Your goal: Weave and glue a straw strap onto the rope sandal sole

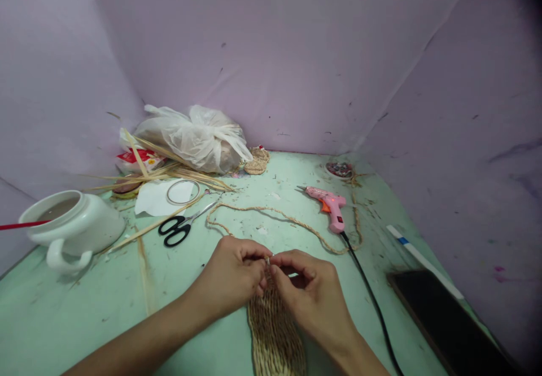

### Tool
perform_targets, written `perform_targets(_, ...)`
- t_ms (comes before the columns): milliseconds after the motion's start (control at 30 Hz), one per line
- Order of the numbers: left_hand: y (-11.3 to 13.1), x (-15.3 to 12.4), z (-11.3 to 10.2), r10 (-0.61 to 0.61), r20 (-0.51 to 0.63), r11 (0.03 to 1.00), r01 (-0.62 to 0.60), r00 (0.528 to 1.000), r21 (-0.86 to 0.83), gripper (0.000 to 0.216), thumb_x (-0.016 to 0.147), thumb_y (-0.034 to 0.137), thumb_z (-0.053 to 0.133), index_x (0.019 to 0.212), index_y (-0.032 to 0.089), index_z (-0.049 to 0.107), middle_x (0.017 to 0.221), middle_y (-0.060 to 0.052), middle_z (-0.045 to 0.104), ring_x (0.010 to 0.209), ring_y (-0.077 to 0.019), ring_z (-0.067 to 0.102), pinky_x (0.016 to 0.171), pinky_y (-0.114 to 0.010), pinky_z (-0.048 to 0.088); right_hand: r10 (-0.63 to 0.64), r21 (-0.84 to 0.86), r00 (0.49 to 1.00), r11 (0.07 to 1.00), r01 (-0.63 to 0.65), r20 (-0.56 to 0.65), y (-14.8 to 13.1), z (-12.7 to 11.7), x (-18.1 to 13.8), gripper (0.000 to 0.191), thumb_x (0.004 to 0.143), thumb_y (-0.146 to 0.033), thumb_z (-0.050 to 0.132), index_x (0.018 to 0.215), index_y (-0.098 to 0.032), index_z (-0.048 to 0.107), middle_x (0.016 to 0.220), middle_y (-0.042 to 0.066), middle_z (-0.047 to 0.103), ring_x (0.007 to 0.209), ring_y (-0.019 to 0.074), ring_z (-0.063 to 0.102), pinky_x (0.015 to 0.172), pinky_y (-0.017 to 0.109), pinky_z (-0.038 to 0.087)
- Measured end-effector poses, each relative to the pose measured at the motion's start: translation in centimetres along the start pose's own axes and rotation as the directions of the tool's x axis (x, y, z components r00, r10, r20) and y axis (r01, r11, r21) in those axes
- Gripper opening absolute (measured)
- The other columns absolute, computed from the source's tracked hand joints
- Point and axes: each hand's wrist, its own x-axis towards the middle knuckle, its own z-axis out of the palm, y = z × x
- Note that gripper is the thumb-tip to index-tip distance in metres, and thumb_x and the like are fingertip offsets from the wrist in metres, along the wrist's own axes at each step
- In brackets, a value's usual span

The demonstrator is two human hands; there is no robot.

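On the green bench [322, 319] I see the woven mat [275, 336] lying with its long axis running straight away from me, its far end tucked between both hands. My left hand [235, 277] and right hand [311, 294] meet there, fingers pinched shut on the mat's tip, where the braided cord [279, 213] trails off beyond.

A pale green worktop [296, 178], scuffed and flecked with small scraps, fills the lower part of the scene. Plain lilac walls enclose it on three sides: one on the left [51, 82], one at the far end [275, 54] and one on the right [466, 127]. The walls carry dark specks, creases and faint stains. The light is soft and even, with gentle shadows.
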Motion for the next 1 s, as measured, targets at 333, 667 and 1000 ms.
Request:
perform_targets(333, 0.23, -0.21, 0.20, 0.013, -0.009, 1.000, -0.013, 1.000, 0.017, 0.019, 0.065, 0.007, 0.047, 0.067, 0.011, 0.065, 0.045, 0.003, 0.056, 0.042, -0.0087, 0.053, 0.046, -0.020, 0.044, 0.024, 0.116, 0.999, 0.993, -0.029, 0.036, 0.15, 0.37, -0.31, 0.006, 0.078, -0.016, 0.052, 0.077, -0.018, 0.057, 0.062, 0.000, 0.068, 0.054, 0.0126, 0.065, 0.051, 0.020, 0.051)
perform_targets(667, 0.56, 0.14, 0.07, -0.025, -0.009, 0.994, 0.024, 1.000, -0.103, 0.004, 0.068, 0.012, 0.056, 0.069, 0.010, 0.059, 0.046, 0.002, 0.058, 0.040, -0.0094, 0.054, 0.045, -0.021, 0.045, -0.029, -0.013, 0.996, 1.000, 0.028, -0.084, 0.15, -0.12, 0.15, 0.010, 0.074, -0.019, 0.055, 0.072, -0.017, 0.065, 0.070, 0.004, 0.067, 0.063, 0.0152, 0.063, 0.055, 0.024, 0.052)
perform_targets(1000, 0.45, 0.03, 0.46, -0.023, -0.080, 0.998, 0.018, 0.997, -0.061, 0.009, 0.069, 0.009, 0.053, 0.065, 0.010, 0.061, 0.043, 0.003, 0.055, 0.039, -0.0085, 0.051, 0.044, -0.020, 0.044, -0.031, -0.037, 0.998, 0.999, 0.029, -0.055, 0.01, 0.02, -0.28, 0.013, 0.074, -0.018, 0.055, 0.074, -0.017, 0.068, 0.067, 0.003, 0.071, 0.058, 0.0154, 0.066, 0.056, 0.024, 0.054)
